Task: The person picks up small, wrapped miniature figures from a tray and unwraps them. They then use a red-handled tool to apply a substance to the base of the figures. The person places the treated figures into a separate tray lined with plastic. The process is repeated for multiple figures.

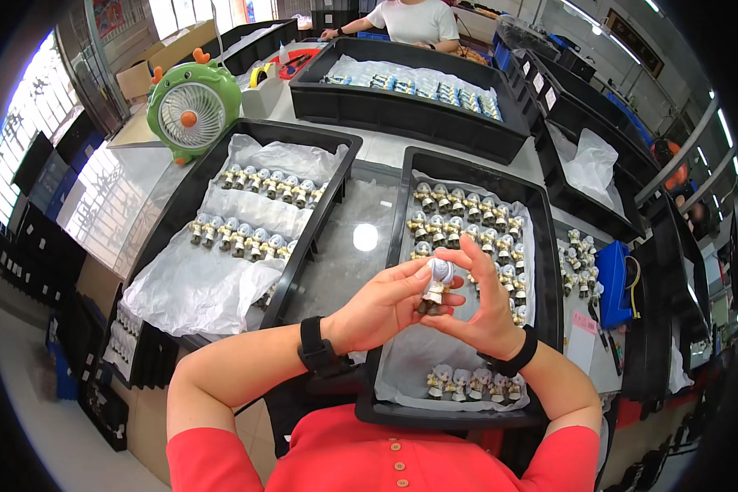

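Both hands are raised over the near tray, around one small figurine (439, 283) with a pale grey-lavender head, a white and gold body and a dark base. My left hand (373, 307) is closed on it, thumb by the head and fingers behind the body. My right hand (492, 303) curves round it from the other side, a fingertip near the top of the head and the thumb near the base. Beneath them, the black tray (552, 271) is lined with white sheet and carries rows of similar figurines (455, 203). Another row of figurines (477, 384) lies along its near end.
To the left, a second black tray (336, 193) holds two rows of figurines and crumpled sheeting. A green fan (164, 131) stands beyond it. Loose figurines (578, 262) and a blue bin (613, 283) are at the right. Behind the far tray (410, 123) is another person (414, 23).
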Available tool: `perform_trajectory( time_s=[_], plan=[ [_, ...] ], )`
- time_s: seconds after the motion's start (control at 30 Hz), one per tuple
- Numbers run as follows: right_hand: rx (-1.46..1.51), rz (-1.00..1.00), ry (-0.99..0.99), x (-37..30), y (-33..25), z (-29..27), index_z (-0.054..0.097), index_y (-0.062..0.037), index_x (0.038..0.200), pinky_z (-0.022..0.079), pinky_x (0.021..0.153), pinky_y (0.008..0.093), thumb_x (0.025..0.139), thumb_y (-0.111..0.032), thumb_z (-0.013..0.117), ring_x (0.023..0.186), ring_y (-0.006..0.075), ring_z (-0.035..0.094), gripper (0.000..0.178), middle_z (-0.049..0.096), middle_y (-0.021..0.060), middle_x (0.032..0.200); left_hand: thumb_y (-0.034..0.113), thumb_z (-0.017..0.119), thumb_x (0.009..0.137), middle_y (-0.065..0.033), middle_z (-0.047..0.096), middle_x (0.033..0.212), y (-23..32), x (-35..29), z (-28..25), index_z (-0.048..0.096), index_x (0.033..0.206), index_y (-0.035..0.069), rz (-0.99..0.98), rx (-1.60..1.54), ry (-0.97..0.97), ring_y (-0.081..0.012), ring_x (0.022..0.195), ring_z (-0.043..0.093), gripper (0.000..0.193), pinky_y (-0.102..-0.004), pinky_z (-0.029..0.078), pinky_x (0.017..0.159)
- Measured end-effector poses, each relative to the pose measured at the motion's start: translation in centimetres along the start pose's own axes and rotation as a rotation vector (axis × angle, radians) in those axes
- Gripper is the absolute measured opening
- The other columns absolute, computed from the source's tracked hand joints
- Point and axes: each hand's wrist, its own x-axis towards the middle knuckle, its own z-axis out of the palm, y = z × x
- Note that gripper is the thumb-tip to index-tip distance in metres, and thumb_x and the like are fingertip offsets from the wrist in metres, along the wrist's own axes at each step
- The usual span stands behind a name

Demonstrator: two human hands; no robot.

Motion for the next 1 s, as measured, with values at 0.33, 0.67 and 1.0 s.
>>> perform_trajectory(
  time_s=[0.33,0.67,1.0],
  plan=[
    [-0.047,-0.028,0.017,0.05,-0.07,0.06,0.027,-0.0053,0.141,0.039,0.097,0.0362,0.060,-0.012,0.086,0.115,0.0249,0.052,0.100,0.054,0.0130,0.126,0.033,0.038,0.100,-0.0127,0.048,0.130,0.04,-0.08,-0.03,0.034,0.138,0.004,-0.022,0.035,0.005,-0.0233,0.112,0.054,0.048,-0.0384,0.045,0.094],
    [-0.007,-0.021,0.054,0.29,-0.02,0.24,0.031,-0.0066,0.139,0.042,0.096,0.0378,0.060,-0.012,0.086,0.116,0.0286,0.048,0.096,0.052,0.0124,0.125,0.031,0.041,0.100,-0.0070,0.051,0.128,0.25,0.04,0.08,0.039,0.135,0.008,-0.005,0.065,-0.003,-0.0194,0.112,0.054,0.042,-0.0355,0.046,0.093],
    [-0.041,-0.019,0.050,0.54,-0.23,0.17,0.043,-0.0049,0.130,0.041,0.096,0.0391,0.060,-0.012,0.085,0.114,0.0308,0.048,0.082,0.051,0.0126,0.126,0.024,0.047,0.098,-0.0057,0.051,0.125,0.12,-0.02,0.11,0.036,0.138,0.009,0.030,0.087,-0.026,-0.0186,0.110,0.054,0.043,-0.0365,0.045,0.095]
  ],
)
